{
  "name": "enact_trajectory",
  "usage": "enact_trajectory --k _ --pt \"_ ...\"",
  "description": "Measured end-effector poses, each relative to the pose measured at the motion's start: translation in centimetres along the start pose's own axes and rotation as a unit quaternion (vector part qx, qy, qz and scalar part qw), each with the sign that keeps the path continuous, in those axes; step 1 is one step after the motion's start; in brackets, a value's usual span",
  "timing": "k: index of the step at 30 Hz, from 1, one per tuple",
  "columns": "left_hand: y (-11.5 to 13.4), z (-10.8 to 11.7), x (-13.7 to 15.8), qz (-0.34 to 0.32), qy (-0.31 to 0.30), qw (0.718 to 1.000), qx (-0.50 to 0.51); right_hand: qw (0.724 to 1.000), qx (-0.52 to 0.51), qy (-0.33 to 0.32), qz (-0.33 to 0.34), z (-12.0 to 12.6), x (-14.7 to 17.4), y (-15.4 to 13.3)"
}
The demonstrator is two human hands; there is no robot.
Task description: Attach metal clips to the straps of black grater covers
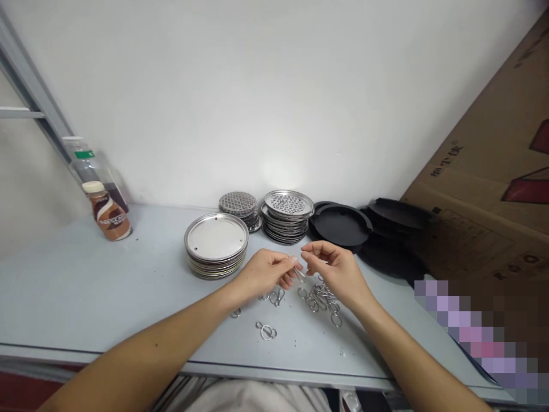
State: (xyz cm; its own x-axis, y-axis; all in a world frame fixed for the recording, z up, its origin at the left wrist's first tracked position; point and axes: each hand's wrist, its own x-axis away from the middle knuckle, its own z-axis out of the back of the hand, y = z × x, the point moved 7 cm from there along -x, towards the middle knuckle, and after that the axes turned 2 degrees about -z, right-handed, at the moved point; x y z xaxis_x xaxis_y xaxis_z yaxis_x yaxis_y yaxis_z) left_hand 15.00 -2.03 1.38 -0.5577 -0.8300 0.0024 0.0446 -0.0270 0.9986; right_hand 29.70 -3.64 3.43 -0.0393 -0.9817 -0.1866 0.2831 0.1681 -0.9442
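My left hand [274, 268] is closed, thumb against fingers, on a thin metal wire clip [300, 275] that sticks out toward the right. Just beside it, my right hand [334, 269] has thumb and forefinger brought together in a pinch; anything between those tips is too small to make out. Under the right hand lies a loose heap of wire rings and clips [319, 300]. A joined ring and clip [266, 331] rests nearer the table's front edge, and another such piece [278, 297] lies below my left hand.
Behind my hands stand a stack of round metal lids [217, 237], perforated discs [238, 203] and grater-like plates [288, 205]. Black round trays [341, 225] sit at the right by a large cardboard box [484, 171]. A brown drink bottle [109, 214] and a clear bottle [86, 166] stand left.
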Motion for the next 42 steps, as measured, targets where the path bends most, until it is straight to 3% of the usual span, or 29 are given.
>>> enact_trajectory --k 4,7,10,14,18,22,28,33,38,42 --pt "1.1 1.5 -0.1 -0.054 0.066 0.996 -0.041 0.996 0.042 -0.067 0.032 -1.3 0.6 -0.5" --pt "0.9 1.6 -0.3 -0.042 0.052 0.998 0.0 0.992 0.063 -0.103 0.045 -2.4 1.2 -0.7" --pt "0.7 1.4 -0.3 -0.006 0.035 0.997 0.066 0.992 0.068 -0.088 0.052 -2.4 1.3 -0.9" --pt "0.6 1.3 -0.3 0.018 0.026 0.993 0.118 0.996 0.004 -0.086 0.01 -2.0 0.8 -0.7" --pt "1.6 0.9 0.2 -0.065 0.032 0.997 0.012 0.987 -0.099 -0.113 -0.049 -2.1 0.4 -0.1" --pt "2.1 0.2 1.0 -0.111 0.065 0.988 -0.091 0.977 -0.163 -0.123 -0.062 -2.0 0.3 0.3" --pt "2.9 0.7 1.2 -0.178 0.103 0.969 -0.137 0.992 -0.1 -0.07 -0.026 -1.0 0.2 0.2" --pt "2.7 1.7 0.8 -0.169 0.138 0.962 -0.164 0.993 -0.073 -0.09 -0.003 -1.6 0.6 -0.7" --pt "2.7 0.9 0.7 -0.174 0.099 0.971 -0.132 0.99 -0.067 -0.123 -0.015 -2.1 0.6 -0.6" --pt "2.1 0.9 0.3 -0.104 0.058 0.993 -0.022 0.991 -0.066 -0.113 -0.022 -1.6 0.4 -0.4"
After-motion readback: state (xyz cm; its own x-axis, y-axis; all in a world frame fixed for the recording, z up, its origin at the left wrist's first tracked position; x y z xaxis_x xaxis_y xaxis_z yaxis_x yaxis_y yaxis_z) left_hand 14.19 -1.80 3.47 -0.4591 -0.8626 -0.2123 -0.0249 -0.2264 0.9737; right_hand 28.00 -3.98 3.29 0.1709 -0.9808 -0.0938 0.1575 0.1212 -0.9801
